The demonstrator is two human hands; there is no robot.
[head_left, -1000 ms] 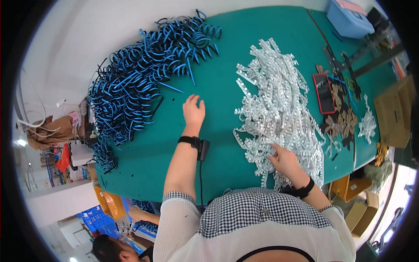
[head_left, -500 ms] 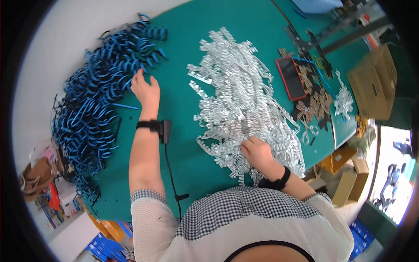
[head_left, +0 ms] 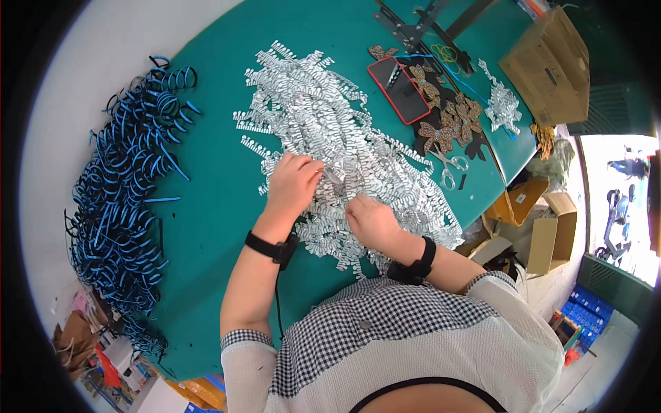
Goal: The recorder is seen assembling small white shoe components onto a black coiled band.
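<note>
A big heap of silver, crimped strips [head_left: 310, 110] lies across the middle of the green table. My left hand [head_left: 292, 184] is over the heap's left side, fingers drawn together at a silver strip. Close by on the right, my right hand [head_left: 373, 221] is closed low on the same heap, its fingertips down among the strips. Exactly what sits between the right fingers is hidden. Along the table's left edge is a long pile of blue and black curled ribbons [head_left: 120, 220], apart from both hands.
Right of the heap lie a red-edged phone [head_left: 399, 89], scissors [head_left: 451, 168] and brown bow-shaped pieces [head_left: 458, 120]. A smaller silver bundle [head_left: 502, 107] lies beyond them, near a cardboard box [head_left: 551, 69]. Open cartons [head_left: 551, 234] stand off the table's right edge. A cable hangs from my left wristband [head_left: 272, 249].
My left hand has left the blue ribbon pile and come right onto the silver heap, its fingers now drawn together. My right hand stays on the heap. The view has shifted.
</note>
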